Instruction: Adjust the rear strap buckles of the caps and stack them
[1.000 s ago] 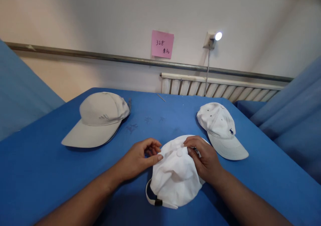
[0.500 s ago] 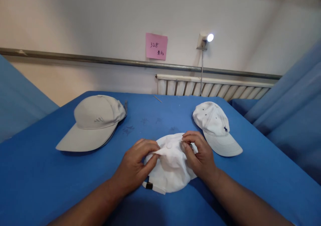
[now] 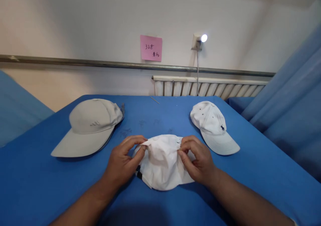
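Observation:
A soft white cap (image 3: 163, 162) lies between my hands near the front middle of the blue surface, its fabric creased. My left hand (image 3: 126, 157) pinches the cloth at its left side between thumb and fingers, above the dark strap buckle. On the right, my right hand (image 3: 197, 157) grips the cloth close to a small dark mark, which the fingers partly cover. Further left rests a beige cap (image 3: 92, 119) with a stitched striped logo, brim toward the lower left. To the right sits another white cap (image 3: 209, 119) with a dark embroidered figure, brim pointing lower right.
Blue cloth covers the table (image 3: 155, 112); a thin stick (image 3: 154, 100) lies near its far edge. Behind are a radiator (image 3: 180, 85), a metal rail (image 3: 100, 63), a pink note (image 3: 151, 48) and a lit plug (image 3: 200, 40). Blue curtains (image 3: 288, 99) hang at both sides.
My left hand has moved left and slightly up, pulling the cap's cloth wider. The cap has turned, and its buckle has shifted left and up. My right hand stays on the cloth.

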Motion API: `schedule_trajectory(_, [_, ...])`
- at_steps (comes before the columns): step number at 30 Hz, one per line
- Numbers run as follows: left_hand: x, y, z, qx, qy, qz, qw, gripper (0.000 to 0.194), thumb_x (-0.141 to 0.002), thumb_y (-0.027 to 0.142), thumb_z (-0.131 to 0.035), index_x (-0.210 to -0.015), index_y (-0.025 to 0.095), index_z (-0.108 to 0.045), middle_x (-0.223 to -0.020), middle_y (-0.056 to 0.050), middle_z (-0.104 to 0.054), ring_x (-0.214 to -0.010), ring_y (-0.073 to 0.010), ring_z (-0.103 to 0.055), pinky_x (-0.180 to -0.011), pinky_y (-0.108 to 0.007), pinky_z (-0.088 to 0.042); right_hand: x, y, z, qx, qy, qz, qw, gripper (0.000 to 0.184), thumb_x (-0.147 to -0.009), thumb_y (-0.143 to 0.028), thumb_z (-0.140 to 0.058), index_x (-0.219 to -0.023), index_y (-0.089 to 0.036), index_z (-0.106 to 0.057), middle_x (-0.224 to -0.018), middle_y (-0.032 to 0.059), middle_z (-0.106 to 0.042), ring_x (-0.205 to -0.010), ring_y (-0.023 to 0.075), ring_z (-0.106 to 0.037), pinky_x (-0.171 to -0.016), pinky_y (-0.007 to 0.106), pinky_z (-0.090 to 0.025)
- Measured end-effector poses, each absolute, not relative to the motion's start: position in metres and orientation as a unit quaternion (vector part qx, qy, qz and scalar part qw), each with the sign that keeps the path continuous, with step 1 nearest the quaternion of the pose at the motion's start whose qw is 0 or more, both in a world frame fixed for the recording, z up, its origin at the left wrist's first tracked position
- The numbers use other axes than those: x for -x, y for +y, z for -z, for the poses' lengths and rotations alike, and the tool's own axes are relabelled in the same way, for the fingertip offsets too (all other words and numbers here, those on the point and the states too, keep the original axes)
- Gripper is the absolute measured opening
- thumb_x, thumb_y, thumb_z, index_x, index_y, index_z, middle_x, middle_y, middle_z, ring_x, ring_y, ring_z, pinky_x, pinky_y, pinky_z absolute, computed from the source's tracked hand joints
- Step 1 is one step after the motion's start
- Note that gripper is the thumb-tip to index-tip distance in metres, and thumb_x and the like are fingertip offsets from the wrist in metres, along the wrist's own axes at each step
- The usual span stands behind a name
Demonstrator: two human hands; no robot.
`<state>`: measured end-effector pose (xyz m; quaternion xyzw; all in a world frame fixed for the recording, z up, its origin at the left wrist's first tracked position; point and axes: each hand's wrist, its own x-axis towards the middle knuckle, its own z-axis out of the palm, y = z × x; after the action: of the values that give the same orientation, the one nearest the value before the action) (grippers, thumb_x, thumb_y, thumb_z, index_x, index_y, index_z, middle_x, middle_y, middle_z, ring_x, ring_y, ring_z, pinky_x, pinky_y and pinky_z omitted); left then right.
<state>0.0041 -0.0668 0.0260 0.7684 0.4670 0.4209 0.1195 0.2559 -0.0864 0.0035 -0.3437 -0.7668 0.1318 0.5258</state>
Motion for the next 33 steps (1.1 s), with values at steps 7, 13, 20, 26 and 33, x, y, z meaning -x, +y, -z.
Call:
schedule_trajectory(7, [0.004, -0.065, -0.034, -0.727, 0.527, -0.423, 0.124, 0.021, -0.086, 0.035, -0.057, -0.099, 0.022, -0.069, -0.103, -0.005, -0.073, -0.096, -0.0232, -0.068, -0.088, -0.035, -0.053, -0.253, -0.081, 0.005, 0.374, -0.75, -0.148, 0.524, 0.015, -0.088, -0.007, -0.054, -0.084, -0.022, -0.05, -0.083, 0.0022, -0.055, -0.077, 0.0164, -0.056, -0.066, 0.029, -0.046])
schedule_trajectory(13, [0.013, -0.059, -0.042, -0.682, 0.619, -0.362, 0.14, 0.024, -0.083, 0.045, -0.057, -0.085, 0.023, -0.067, -0.081, -0.003, -0.073, -0.075, -0.0234, -0.068, -0.061, -0.03, -0.05, -0.252, -0.084, 0.001, 0.436, -0.675, -0.128, 0.582, 0.013, -0.09, -0.012, -0.054, -0.083, -0.022, -0.052, -0.085, 0.002, -0.053, -0.069, 0.014, -0.051, -0.06, 0.028, -0.043])
schedule_trajectory(20, [0.0, -0.057, -0.032, -0.607, 0.585, -0.403, 0.356, 0.05, -0.078, 0.051, -0.063, -0.115, 0.017, -0.062, -0.091, -0.008, -0.075, -0.087, -0.0269, -0.069, -0.078, -0.036, -0.052, -0.249, -0.081, 0.011, 0.438, -0.671, -0.138, 0.582, 0.011, -0.091, -0.015, -0.054, -0.083, -0.023, -0.052, -0.084, 0.0018, -0.054, -0.067, 0.0135, -0.051, -0.056, 0.026, -0.042])
schedule_trajectory(26, [-0.003, -0.062, -0.042, -0.525, 0.553, -0.463, 0.452, 0.065, -0.073, 0.044, -0.073, -0.128, 0.015, -0.055, -0.078, -0.002, -0.069, -0.078, -0.0207, -0.065, -0.077, -0.033, -0.049, -0.249, -0.076, 0.018, 0.459, -0.673, -0.133, 0.565, 0.012, -0.09, -0.015, -0.055, -0.08, -0.022, -0.052, -0.084, 0.0013, -0.055, -0.065, 0.0125, -0.049, -0.057, 0.026, -0.041])
schedule_trajectory(33, [0.001, -0.056, -0.043, -0.422, 0.557, -0.506, 0.506, 0.035, -0.071, 0.033, -0.072, -0.1, 0.014, -0.065, -0.083, -0.005, -0.069, -0.072, -0.0181, -0.063, -0.064, -0.029, -0.049, -0.248, -0.08, 0.013, 0.433, -0.692, -0.16, 0.555, 0.012, -0.09, -0.013, -0.053, -0.083, -0.021, -0.052, -0.085, 0.0015, -0.054, -0.065, 0.0122, -0.049, -0.057, 0.026, -0.042])
